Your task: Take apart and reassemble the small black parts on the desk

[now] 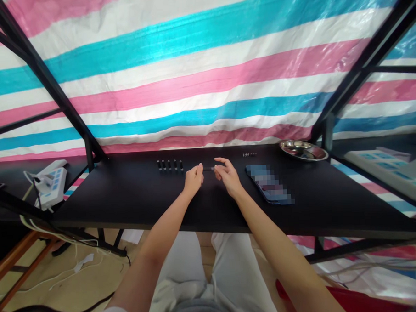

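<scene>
Above the middle of the black table, a thin dark stick-like piece with a paler right end [208, 169] spans the gap between my hands; its exact kind is too small to make out. My left hand [194, 178] is closed, its thumb and fingers pinching the left end. At the paler end, the thumb and a finger of my right hand [228, 176] close on it, while the index finger sticks out above. Left of my hands, several small dark cylinders with light bands [170, 165] stand in a row. Several tiny metal pieces [249, 154] lie behind my right hand.
A phone-shaped item with a blurred-out surface [269, 184] lies right of my right hand. A shiny divided metal plate [304, 152] sits at the back right. White power strips [54, 185] are at the left, beyond the black frame post [55, 96]. Striped sheeting hangs behind.
</scene>
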Action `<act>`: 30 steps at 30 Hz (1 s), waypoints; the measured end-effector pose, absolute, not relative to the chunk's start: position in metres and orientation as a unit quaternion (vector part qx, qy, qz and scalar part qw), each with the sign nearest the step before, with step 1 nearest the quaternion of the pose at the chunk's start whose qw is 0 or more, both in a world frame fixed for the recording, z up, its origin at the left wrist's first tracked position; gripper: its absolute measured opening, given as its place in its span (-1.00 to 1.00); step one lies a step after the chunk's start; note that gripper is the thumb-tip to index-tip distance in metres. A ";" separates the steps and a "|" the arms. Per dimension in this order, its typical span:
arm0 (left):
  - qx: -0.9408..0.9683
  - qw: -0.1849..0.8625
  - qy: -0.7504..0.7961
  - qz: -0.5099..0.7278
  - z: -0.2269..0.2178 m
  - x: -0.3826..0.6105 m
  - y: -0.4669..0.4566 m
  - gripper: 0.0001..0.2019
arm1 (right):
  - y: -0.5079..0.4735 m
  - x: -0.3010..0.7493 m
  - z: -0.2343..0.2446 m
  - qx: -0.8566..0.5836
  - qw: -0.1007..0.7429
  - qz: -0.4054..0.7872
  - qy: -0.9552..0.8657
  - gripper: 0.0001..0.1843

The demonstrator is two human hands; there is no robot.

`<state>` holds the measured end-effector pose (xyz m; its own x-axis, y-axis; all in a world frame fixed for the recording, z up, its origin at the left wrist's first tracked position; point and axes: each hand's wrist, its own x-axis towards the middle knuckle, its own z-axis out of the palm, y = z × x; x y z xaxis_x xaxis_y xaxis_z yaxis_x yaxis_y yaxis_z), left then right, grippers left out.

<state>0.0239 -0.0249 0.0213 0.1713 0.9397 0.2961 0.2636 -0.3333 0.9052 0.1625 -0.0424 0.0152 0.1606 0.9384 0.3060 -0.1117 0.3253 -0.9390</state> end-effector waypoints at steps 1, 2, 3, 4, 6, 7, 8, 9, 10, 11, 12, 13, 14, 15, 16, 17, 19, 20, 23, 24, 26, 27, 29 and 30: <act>0.668 0.367 0.446 0.469 0.021 0.023 -0.024 -0.48 | -0.042 0.164 0.014 -0.415 0.639 0.401 -0.508 -0.66; 0.663 0.368 0.445 0.476 0.021 0.023 -0.024 -0.49 | -0.041 0.165 0.013 -0.420 0.636 0.391 -0.516 -0.67; 0.658 0.371 0.444 0.483 0.021 0.023 -0.023 -0.49 | -0.041 0.166 0.012 -0.426 0.631 0.378 -0.526 -0.67; 0.653 0.374 0.442 0.489 0.022 0.022 -0.023 -0.51 | -0.040 0.167 0.010 -0.435 0.624 0.361 -0.540 -0.68; 0.645 0.380 0.437 0.499 0.022 0.021 -0.022 -0.54 | -0.040 0.169 0.007 -0.459 0.598 0.307 -0.581 -0.70; 0.640 0.382 0.435 0.505 0.022 0.021 -0.021 -0.55 | -0.040 0.169 0.006 -0.473 0.580 0.274 -0.604 -0.70; 0.635 0.382 0.436 0.511 0.022 0.020 -0.021 -0.55 | -0.041 0.169 0.005 -0.486 0.560 0.243 -0.626 -0.70; 0.630 0.379 0.437 0.518 0.022 0.020 -0.021 -0.56 | -0.041 0.169 0.003 -0.497 0.539 0.218 -0.644 -0.69; 0.625 0.376 0.440 0.524 0.022 0.019 -0.020 -0.56 | -0.042 0.168 0.003 -0.505 0.519 0.202 -0.660 -0.68; 0.620 0.372 0.444 0.529 0.022 0.019 -0.020 -0.56 | -0.042 0.168 0.002 -0.509 0.501 0.194 -0.672 -0.67; 0.617 0.369 0.448 0.532 0.022 0.018 -0.019 -0.55 | -0.043 0.167 0.001 -0.511 0.489 0.191 -0.681 -0.66; 0.614 0.367 0.453 0.532 0.022 0.018 -0.019 -0.55 | -0.043 0.167 0.001 -0.510 0.479 0.190 -0.689 -0.65; 0.612 0.365 0.457 0.532 0.022 0.018 -0.018 -0.55 | -0.043 0.167 0.000 -0.507 0.473 0.187 -0.695 -0.65; 0.611 0.363 0.461 0.531 0.022 0.018 -0.018 -0.54 | -0.043 0.167 0.000 -0.505 0.469 0.182 -0.701 -0.65; 0.610 0.362 0.465 0.530 0.022 0.018 -0.018 -0.54 | -0.043 0.167 0.000 -0.504 0.466 0.174 -0.706 -0.66; 0.610 0.360 0.468 0.529 0.022 0.017 -0.018 -0.54 | -0.042 0.168 -0.001 -0.504 0.463 0.165 -0.711 -0.67; 0.612 0.356 0.471 0.527 0.021 0.017 -0.018 -0.54 | -0.042 0.169 -0.001 -0.501 0.451 0.145 -0.724 -0.69; 0.614 0.354 0.471 0.526 0.021 0.017 -0.018 -0.54 | -0.041 0.169 -0.001 -0.500 0.444 0.137 -0.731 -0.70; 0.620 0.340 0.474 0.524 0.020 0.017 -0.018 -0.54 | -0.041 0.169 -0.001 -0.497 0.430 0.122 -0.743 -0.73; 0.620 0.335 0.476 0.526 0.020 0.017 -0.018 -0.54 | -0.041 0.169 -0.001 -0.498 0.430 0.120 -0.743 -0.74; 0.613 0.327 0.484 0.532 0.021 0.017 -0.018 -0.54 | -0.041 0.170 -0.002 -0.504 0.427 0.115 -0.742 -0.77; 0.605 0.326 0.489 0.537 0.022 0.016 -0.018 -0.54 | -0.040 0.170 -0.002 -0.511 0.424 0.111 -0.740 -0.79; 0.588 0.327 0.497 0.549 0.023 0.015 -0.017 -0.54 | -0.039 0.172 -0.003 -0.537 0.418 0.101 -0.726 -0.82; 0.579 0.331 0.499 0.553 0.024 0.015 -0.017 -0.54 | -0.039 0.172 -0.003 -0.553 0.418 0.099 -0.714 -0.83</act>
<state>0.0149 -0.0171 0.0240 -0.1103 0.9442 0.3102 0.2109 -0.2828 0.9357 0.1723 -0.0390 -0.0028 -0.0382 0.8722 0.4877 0.7066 0.3687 -0.6039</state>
